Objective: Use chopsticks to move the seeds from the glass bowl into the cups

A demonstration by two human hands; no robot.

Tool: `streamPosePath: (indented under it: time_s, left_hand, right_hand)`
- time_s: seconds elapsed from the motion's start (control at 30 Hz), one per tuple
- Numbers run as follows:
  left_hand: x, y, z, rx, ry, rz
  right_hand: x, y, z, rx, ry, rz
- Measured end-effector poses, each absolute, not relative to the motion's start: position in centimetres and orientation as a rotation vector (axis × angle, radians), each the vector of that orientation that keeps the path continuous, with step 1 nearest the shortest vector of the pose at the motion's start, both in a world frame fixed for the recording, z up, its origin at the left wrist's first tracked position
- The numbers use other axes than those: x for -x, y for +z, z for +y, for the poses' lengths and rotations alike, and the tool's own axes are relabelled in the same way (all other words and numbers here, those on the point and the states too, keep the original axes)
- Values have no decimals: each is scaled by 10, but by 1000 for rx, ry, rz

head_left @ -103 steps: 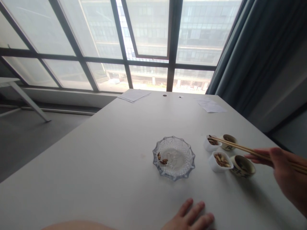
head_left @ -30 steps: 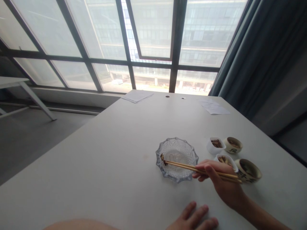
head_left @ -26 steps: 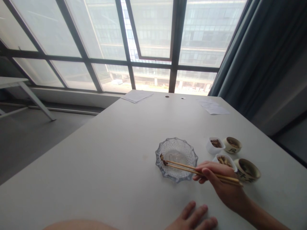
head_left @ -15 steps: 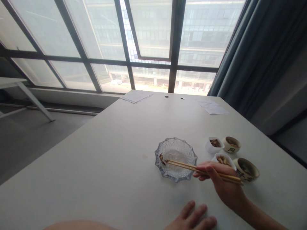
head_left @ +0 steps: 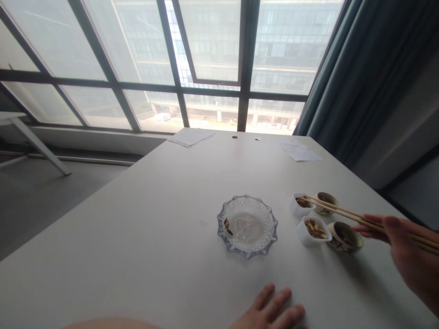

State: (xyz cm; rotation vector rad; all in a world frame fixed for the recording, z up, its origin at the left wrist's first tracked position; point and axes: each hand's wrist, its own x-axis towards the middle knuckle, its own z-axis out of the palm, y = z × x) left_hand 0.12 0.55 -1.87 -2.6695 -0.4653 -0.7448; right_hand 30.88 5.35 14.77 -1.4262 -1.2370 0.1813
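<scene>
- White, smooth table (head_left: 164,237) runs wide and bare to the left and toward the window; its right edge passes close behind the cups, and its near edge lies just below the left hand (head_left: 270,313).
- Wooden chopsticks (head_left: 343,211), two thin pale sticks, are pinched in the right hand (head_left: 408,256), fingers closed around them; their tips reach into the far white cup (head_left: 301,205), among dark seeds. Whether the tips grip a seed cannot be told.
- Left hand lies flat on the table, fingers spread, holding nothing.
- Cut-glass dish (head_left: 247,225), round with a scalloped rim, stands left of the cups, apart from them, with a few seeds (head_left: 227,225) at its left inner wall.
- Four small cups sit in a tight cluster: two white, two tan ceramic with dark markings. The near white cup (head_left: 313,230) holds pale nuts; a tan cup (head_left: 345,237) sits just beside it, another (head_left: 326,202) behind.
- Two lots of paper (head_left: 190,136) lie at the far edge.
</scene>
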Motion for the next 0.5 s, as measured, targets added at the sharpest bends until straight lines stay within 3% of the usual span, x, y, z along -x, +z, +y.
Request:
streamPosePath:
  time_s: [0.13,0.33,0.5]
  left_hand:
    - [-2,-19,5,2662,-754,-467]
    - [-2,-24,6,2615,-808,-487]
    - [-1,-29,6,2638,-793,-456]
  right_hand:
    - [-288,145,55,1398,290,-1187]
    - [-219,122,60,1066,818,-1431]
    - [-181,106,65,980,1016,-1445]
